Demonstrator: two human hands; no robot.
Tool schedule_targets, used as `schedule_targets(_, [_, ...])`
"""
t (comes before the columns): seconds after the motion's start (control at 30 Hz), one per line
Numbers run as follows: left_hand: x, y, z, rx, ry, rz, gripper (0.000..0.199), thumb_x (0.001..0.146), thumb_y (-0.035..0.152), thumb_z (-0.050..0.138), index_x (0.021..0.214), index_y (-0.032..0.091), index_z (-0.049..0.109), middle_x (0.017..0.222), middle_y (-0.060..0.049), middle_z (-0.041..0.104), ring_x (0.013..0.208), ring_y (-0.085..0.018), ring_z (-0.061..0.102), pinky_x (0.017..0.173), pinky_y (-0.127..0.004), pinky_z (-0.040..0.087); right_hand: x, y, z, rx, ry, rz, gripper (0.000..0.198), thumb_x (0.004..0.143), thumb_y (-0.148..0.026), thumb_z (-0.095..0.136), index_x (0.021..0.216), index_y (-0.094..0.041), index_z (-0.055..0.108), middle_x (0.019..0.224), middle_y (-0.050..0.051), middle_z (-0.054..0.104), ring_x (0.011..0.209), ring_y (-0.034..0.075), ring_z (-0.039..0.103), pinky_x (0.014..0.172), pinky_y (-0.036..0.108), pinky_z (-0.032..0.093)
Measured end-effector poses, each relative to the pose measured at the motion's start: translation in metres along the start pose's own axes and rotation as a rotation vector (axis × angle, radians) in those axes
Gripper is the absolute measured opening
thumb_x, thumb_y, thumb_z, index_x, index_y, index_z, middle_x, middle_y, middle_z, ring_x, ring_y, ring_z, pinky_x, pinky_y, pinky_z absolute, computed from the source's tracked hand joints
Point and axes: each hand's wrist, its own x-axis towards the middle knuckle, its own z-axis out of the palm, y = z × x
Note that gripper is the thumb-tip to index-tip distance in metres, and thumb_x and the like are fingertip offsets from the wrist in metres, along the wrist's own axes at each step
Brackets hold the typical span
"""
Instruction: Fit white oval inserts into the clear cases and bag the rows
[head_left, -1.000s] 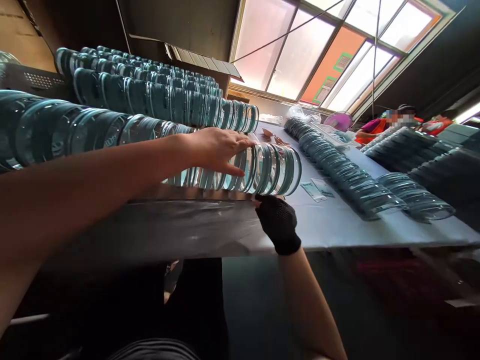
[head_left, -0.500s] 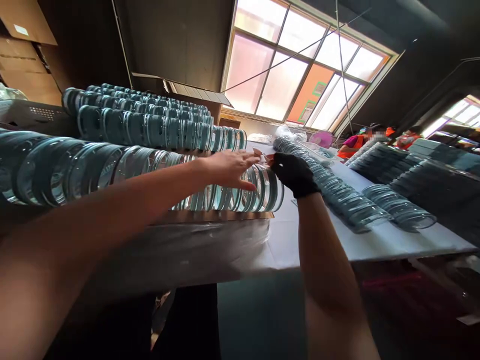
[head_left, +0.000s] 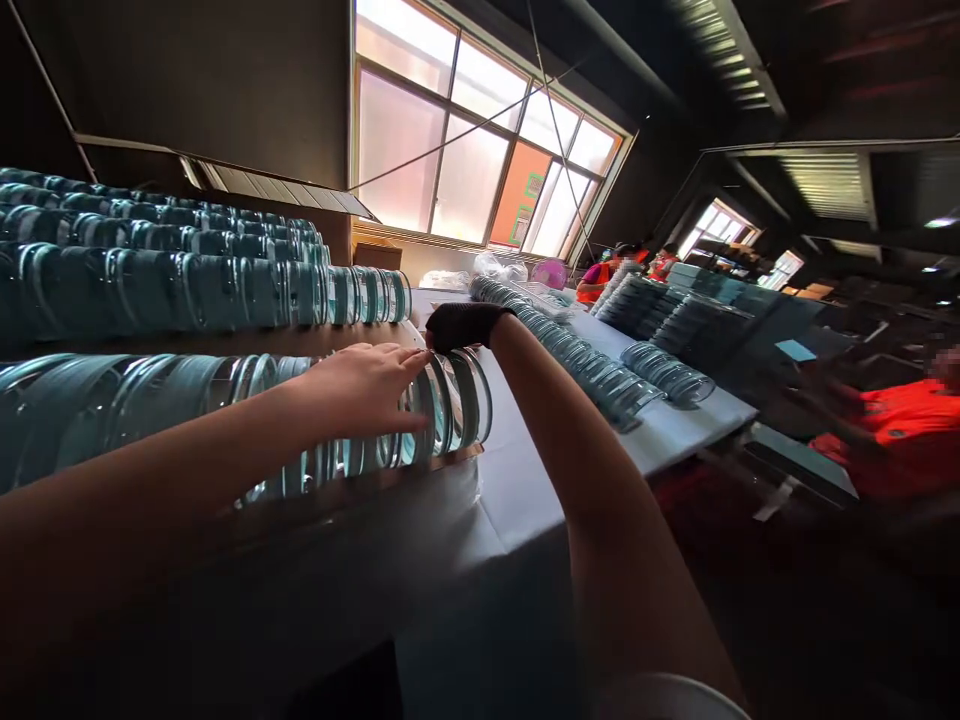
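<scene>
Round clear glass pieces that look like lids (head_left: 469, 400) stand on edge, packed into a long row along the near side of the table. My left hand (head_left: 367, 385) is bare, stretched over the top of this row with its fingers out and the thumb apart. My right hand (head_left: 466, 328), in a black glove that leaves the fingertips bare, is curled at the top of the row near its right end, close to the left fingertips. What its fingers hold, if anything, is hidden.
More glass rows (head_left: 225, 285) lie behind on the left. Across the white-covered table (head_left: 510, 480) runs another slanting glass row (head_left: 570, 350), with a shorter row (head_left: 667, 372) beside it. Dark stacks (head_left: 637, 305) stand beyond. A person in red (head_left: 900, 430) is at the right.
The view has swung right, bringing a person in red into sight. My right hand has turned and curled over the row top; my left hand remains stretched over the glass.
</scene>
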Motion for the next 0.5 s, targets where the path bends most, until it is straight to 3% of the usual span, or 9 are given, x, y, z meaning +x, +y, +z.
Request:
schedule_targets(0.13, [0.000, -0.001, 0.001, -0.017, 0.014, -0.008, 0.089, 0.084, 0.065, 0.061, 0.157, 0.020, 0.039, 0.155, -0.014, 0.052, 0.142, -0.034, 0.050, 0.113, -0.047, 0.045, -0.016, -0.014, -0.003, -0.082, 0.144, 0.003, 0.012, 0.082, -0.004, 0.063, 0.085, -0.005, 0.074, 0.091, 0.011, 0.076, 0.084, 0.018, 0.065, 0.076, 0.028, 0.047])
schedule_targets(0.3, [0.002, -0.002, -0.002, -0.018, -0.046, -0.036, 0.094, 0.083, 0.068, 0.061, 0.160, 0.022, 0.034, 0.157, -0.013, 0.049, 0.144, -0.034, 0.047, 0.114, -0.046, 0.043, -0.070, -0.017, 0.010, -0.040, 0.328, -0.039, 0.021, 0.086, -0.009, 0.059, 0.100, -0.007, 0.074, 0.102, 0.011, 0.076, 0.093, 0.019, 0.068, 0.083, 0.027, 0.048])
schedule_targets(0.4, [0.002, -0.001, -0.006, 0.007, -0.076, -0.021, 0.092, 0.086, 0.068, 0.058, 0.161, 0.024, 0.031, 0.156, -0.013, 0.050, 0.142, -0.033, 0.049, 0.113, -0.045, 0.043, -0.108, -0.019, 0.050, 0.153, 0.529, -0.089, 0.018, 0.088, -0.017, 0.058, 0.099, -0.013, 0.072, 0.096, 0.006, 0.076, 0.088, 0.018, 0.068, 0.080, 0.027, 0.050])
schedule_targets(0.5, [0.002, 0.000, -0.009, 0.033, -0.079, -0.029, 0.094, 0.086, 0.070, 0.059, 0.162, 0.023, 0.029, 0.155, -0.014, 0.052, 0.141, -0.034, 0.049, 0.114, -0.045, 0.041, -0.139, -0.031, 0.110, 0.338, 0.790, -0.047, 0.011, 0.087, -0.018, 0.059, 0.085, -0.018, 0.070, 0.084, 0.003, 0.073, 0.076, 0.016, 0.067, 0.073, 0.026, 0.051])
